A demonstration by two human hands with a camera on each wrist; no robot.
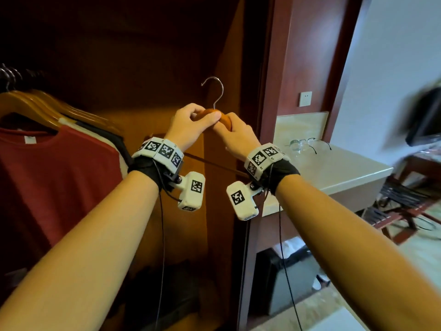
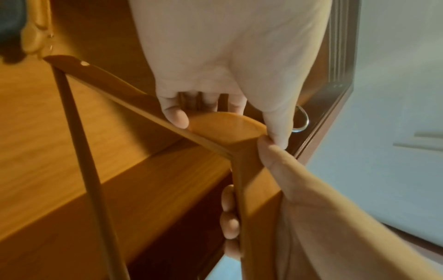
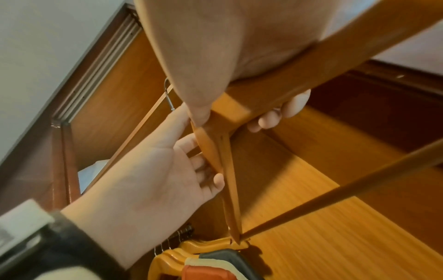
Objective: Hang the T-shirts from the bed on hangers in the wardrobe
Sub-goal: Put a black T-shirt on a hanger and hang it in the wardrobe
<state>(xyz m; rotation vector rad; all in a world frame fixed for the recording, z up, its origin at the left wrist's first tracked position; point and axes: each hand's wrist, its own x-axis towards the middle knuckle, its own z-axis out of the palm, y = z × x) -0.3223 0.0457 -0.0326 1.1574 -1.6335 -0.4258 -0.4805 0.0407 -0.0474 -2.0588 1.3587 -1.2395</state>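
I hold a bare wooden hanger (image 1: 210,113) with a metal hook (image 1: 216,89) in front of the open wardrobe (image 1: 148,68). My left hand (image 1: 198,118) grips its top by the hook. In the left wrist view the fingers (image 2: 176,117) curl over the hanger (image 2: 227,125). My right hand (image 1: 229,129) grips the right arm just beside it. The right wrist view shows its thumb and fingers (image 3: 275,117) wrapped round the hanger (image 3: 239,108), with the left hand (image 3: 206,163) touching. A red T-shirt (image 1: 47,177) hangs at the left with other shirts behind it.
Several wooden hangers (image 1: 35,103) crowd the rail at the left. The wardrobe's door frame (image 1: 269,91) stands right of my hands. Beyond it a pale counter (image 1: 338,173) carries drinking glasses (image 1: 298,145). A luggage rack (image 1: 405,206) and a blurred black object (image 1: 424,118) are at far right.
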